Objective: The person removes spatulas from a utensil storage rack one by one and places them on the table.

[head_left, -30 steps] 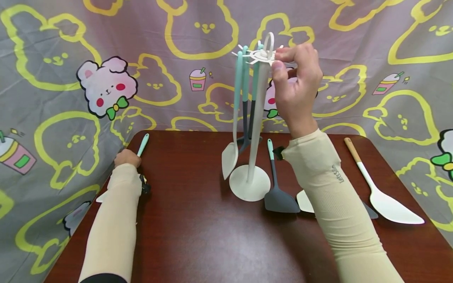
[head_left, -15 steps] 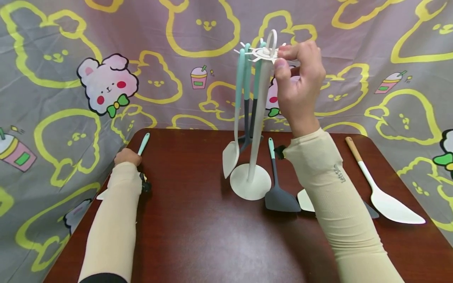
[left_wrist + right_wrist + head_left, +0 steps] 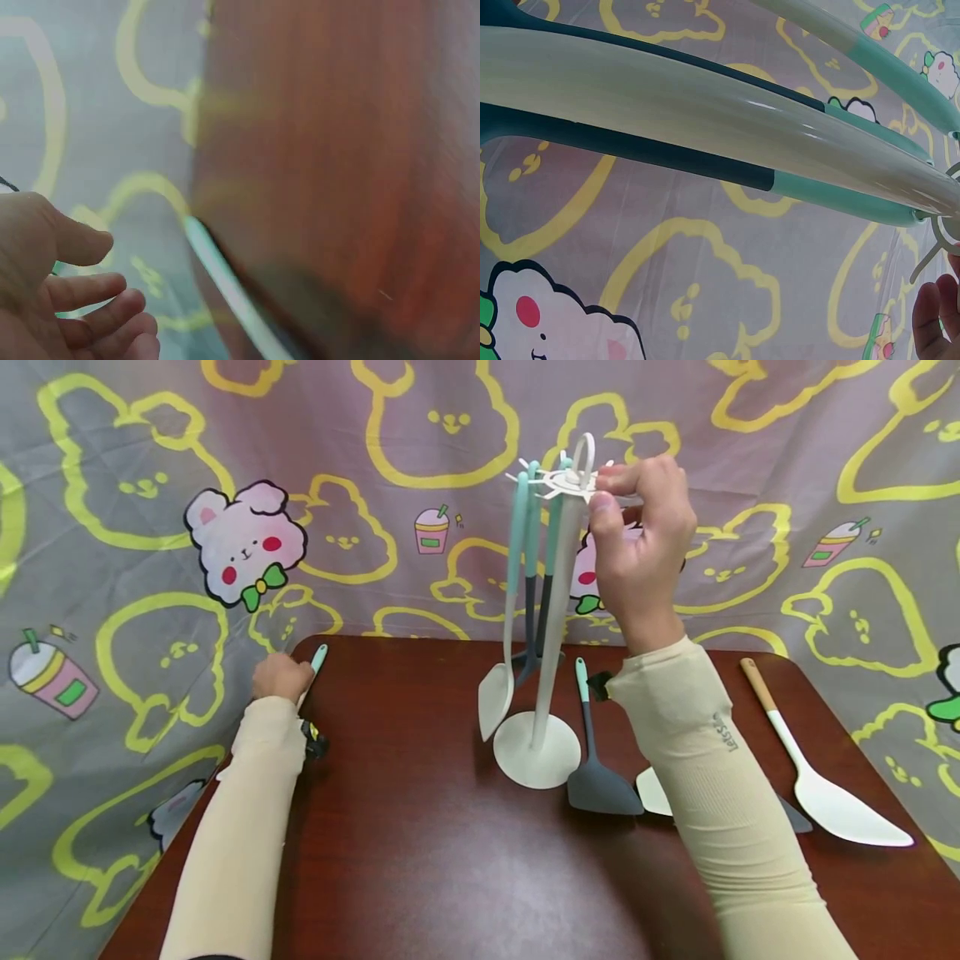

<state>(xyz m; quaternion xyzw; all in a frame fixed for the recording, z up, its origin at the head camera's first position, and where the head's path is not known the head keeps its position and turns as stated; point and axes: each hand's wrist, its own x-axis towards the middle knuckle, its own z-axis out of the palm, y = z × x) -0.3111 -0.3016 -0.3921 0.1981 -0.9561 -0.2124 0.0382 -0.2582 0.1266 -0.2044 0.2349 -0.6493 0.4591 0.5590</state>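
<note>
Stand, white, 1 (image 3: pixel 556 635): round base on the table, right of centre; pole, disc of hooks and loop above.

Hands, 2. Right hand (image 3: pixel 647 547): grasping the rim of the stand's disc between thumb and fingers. Left hand (image 3: pixel 281 677): released, fingers loosely bent, thumb apart from them, at the table's far left edge.

Utensils hanging from the stand, 3: one white spatula (image 3: pixel 495 697) with mint handle, on the left; two dark utensils (image 3: pixel 532 535) with mint handles, their heads overlapping low behind the pole, shape hard to tell.

Utensils lying on the table, 5 seen: one mint-handled utensil (image 3: pixel 319 658), just beside the left hand; one dark spatula (image 3: pixel 602 789) with mint handle, just right of the base; one white head (image 3: pixel 654 792); one dark head (image 3: pixel 795 817); one white turner (image 3: pixel 843 806) with wooden handle, far right.

Obstructions: right sleeve (image 3: pixel 720 777), cream, lettered, covers most of the white head's and dark head's pieces. Left sleeve (image 3: pixel 258 827) covers the lower part of the mint-handled utensil.

Surroundings: table (image 3: pixel 420 827), reddish brown, 1; cloth (image 3: pixel 465 410), grey-pink, printed with yellow outlines, rabbits and drink cups, behind and at both sides.
</note>
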